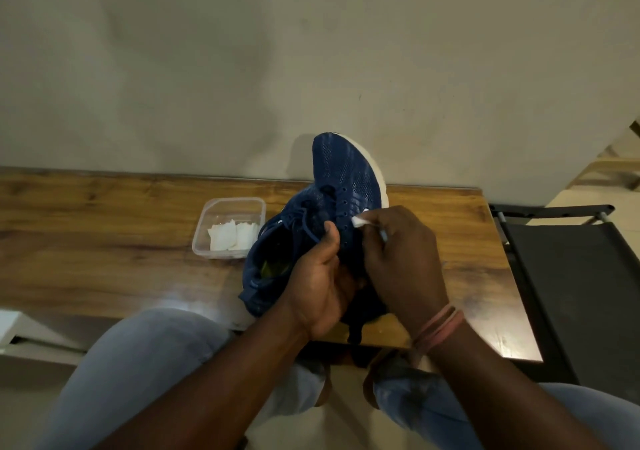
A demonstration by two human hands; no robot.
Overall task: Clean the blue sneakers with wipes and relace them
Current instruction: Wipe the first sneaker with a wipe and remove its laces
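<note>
Blue sneaker (pixel 349 176) held toe-up at frame centre, heel low — left hand (pixel 320 276) grasps its tongue side to steady it, right hand (pixel 401 252) pinches white wipe (pixel 360 222) against eyelet panel, likely scrubbing upper. Second sneaker (pixel 277 252) lies on wooden table (pixel 104 242) at 9 o'clock of hands, still laced. Clear tub of wipes (pixel 228 228) beyond it, reach partly blocked by that shoe. Black chair (pixel 571 276) at 3 o'clock
</note>
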